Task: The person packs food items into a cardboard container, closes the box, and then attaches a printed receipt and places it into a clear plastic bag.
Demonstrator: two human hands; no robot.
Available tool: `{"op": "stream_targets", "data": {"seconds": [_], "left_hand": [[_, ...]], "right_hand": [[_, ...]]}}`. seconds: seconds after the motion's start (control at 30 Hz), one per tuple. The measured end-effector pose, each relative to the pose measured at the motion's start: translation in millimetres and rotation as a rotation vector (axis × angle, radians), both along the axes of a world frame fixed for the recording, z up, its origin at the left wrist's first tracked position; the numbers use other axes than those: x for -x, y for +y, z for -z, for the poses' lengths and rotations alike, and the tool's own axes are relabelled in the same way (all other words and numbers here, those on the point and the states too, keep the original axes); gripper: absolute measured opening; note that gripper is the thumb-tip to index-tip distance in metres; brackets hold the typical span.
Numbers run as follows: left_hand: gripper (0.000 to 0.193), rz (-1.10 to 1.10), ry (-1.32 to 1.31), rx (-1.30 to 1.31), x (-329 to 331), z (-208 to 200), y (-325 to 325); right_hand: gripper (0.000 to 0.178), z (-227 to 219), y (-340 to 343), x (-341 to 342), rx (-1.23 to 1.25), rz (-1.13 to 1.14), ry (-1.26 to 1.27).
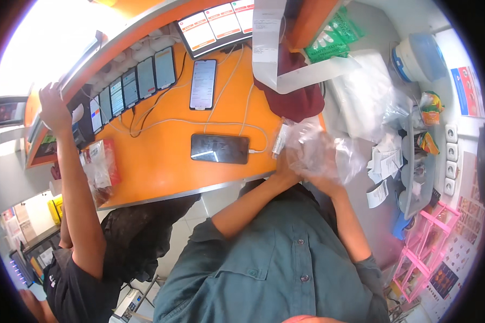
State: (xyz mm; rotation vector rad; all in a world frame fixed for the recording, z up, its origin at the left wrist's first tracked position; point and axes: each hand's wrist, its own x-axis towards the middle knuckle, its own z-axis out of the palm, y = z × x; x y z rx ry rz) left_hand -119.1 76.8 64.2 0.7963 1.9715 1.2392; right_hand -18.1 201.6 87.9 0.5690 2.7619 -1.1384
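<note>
A crumpled clear plastic bag (346,159) is in both my hands at the right end of the orange desk. My left hand (286,171) is closed on its near left side, its fingers mostly covered by the film. On the other side, my right hand (324,177) grips the same bag, partly seen through the blurred plastic. Whatever the bag may contain I cannot make out. Beside my left hand lies a small white printed strip (279,141). A dark red cloth (293,97) lies just beyond the bag, under a long curl of white paper (307,74).
A phone with a cable (220,148) lies on the orange desk (161,180); another phone (203,84) and a row of phones (146,77) are farther back. A screen (215,27) stands behind. At left, a co-worker's arm (73,161) reaches up. More plastic bags (364,94) lie right.
</note>
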Motion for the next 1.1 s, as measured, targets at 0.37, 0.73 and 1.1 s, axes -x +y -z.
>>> {"op": "stream_targets", "data": {"seconds": [0.37,0.73,1.1], "left_hand": [[0.063,-0.052,0.205,-0.066,1,-35,17],[0.046,0.158,0.442,-0.106,17,-3,41],[0.031,0.548,0.83,0.04,-24,-60,61]], "right_hand": [[0.037,-9,16,51,0.651,0.142,0.282],[0.025,-28,11,40,0.039,-0.191,0.393],[0.038,-33,116,-26,0.769,0.765,0.704]]}}
